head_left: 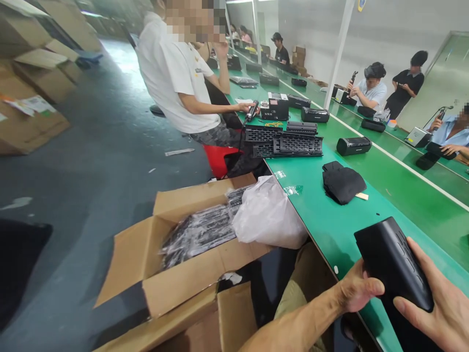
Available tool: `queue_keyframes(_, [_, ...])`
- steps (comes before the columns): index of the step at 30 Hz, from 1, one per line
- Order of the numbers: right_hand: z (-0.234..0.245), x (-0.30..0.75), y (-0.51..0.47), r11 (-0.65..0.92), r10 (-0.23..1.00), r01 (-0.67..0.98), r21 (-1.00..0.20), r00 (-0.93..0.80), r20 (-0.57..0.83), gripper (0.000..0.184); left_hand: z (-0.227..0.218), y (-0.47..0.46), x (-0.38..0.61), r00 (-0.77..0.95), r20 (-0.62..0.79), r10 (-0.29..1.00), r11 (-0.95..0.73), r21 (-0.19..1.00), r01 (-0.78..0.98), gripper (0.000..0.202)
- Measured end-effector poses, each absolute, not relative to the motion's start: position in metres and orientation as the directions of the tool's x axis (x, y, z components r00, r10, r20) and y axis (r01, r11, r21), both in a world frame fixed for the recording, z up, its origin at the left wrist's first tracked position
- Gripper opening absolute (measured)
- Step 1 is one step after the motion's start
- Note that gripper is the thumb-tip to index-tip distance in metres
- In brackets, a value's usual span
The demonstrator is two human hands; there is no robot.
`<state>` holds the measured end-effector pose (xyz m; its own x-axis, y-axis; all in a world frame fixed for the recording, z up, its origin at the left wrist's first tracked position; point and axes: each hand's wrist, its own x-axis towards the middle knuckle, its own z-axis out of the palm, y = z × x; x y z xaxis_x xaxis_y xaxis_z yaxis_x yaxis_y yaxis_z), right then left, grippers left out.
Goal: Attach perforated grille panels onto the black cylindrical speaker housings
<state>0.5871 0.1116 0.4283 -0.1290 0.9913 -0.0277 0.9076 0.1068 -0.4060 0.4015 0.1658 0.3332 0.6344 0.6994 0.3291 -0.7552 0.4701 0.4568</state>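
Both of my hands are on a black speaker housing [394, 259] at the lower right, held tilted over the green table's near edge. My left hand [361, 288] grips its near left side, thumb across the surface. On the other side, my right hand [436, 303] is wrapped round it with the thumb in front and the fingers along the row of raised buttons. A further black surface shows below my right thumb; I cannot tell whether it belongs to the same housing. Beyond the housing, a stack of black fabric-like sheets [343, 185] lies on the table.
Perforated black grilles [298, 145] are piled along the table edge [311, 205]. Finished-looking speakers [353, 145] stand on the green belt. An open carton [190, 274] of plastic-wrapped parts and a white plastic bag [269, 215] sit left of the table. A co-worker [183, 83] holds a power screwdriver [252, 111].
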Motion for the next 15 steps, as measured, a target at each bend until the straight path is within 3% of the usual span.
queue_keyframes(3, [0.435, 0.581, 0.116, 0.048, 0.996, 0.894, -0.445, -0.077, -0.049, 0.100, 0.327, 0.168, 0.406, 0.643, 0.287, 0.710, 0.480, 0.472, -0.740, 0.077])
queue_keyframes(6, [0.439, 0.584, 0.109, 0.089, 0.995, 0.854, -0.513, -0.097, 0.011, 0.100, 0.326, 0.173, 0.405, 0.661, 0.254, 0.706, 0.491, 0.497, -0.716, 0.079])
queue_keyframes(8, [0.433, 0.590, 0.094, 0.146, 0.988, 0.815, -0.561, -0.096, 0.118, 0.099, 0.328, 0.178, 0.401, 0.629, 0.237, 0.740, 0.468, 0.490, -0.735, 0.081])
queue_keyframes(11, [0.406, 0.591, 0.069, 0.161, 0.945, 0.783, -0.601, 0.053, 0.322, 0.108, 0.332, 0.186, 0.399, 0.536, 0.167, 0.828, 0.408, 0.475, -0.779, 0.088])
queue_keyframes(15, [0.372, 0.569, 0.066, 0.221, 0.777, 0.831, -0.511, 0.166, 0.607, 0.105, 0.330, 0.193, 0.405, 0.539, 0.098, 0.837, 0.414, 0.532, -0.739, 0.092])
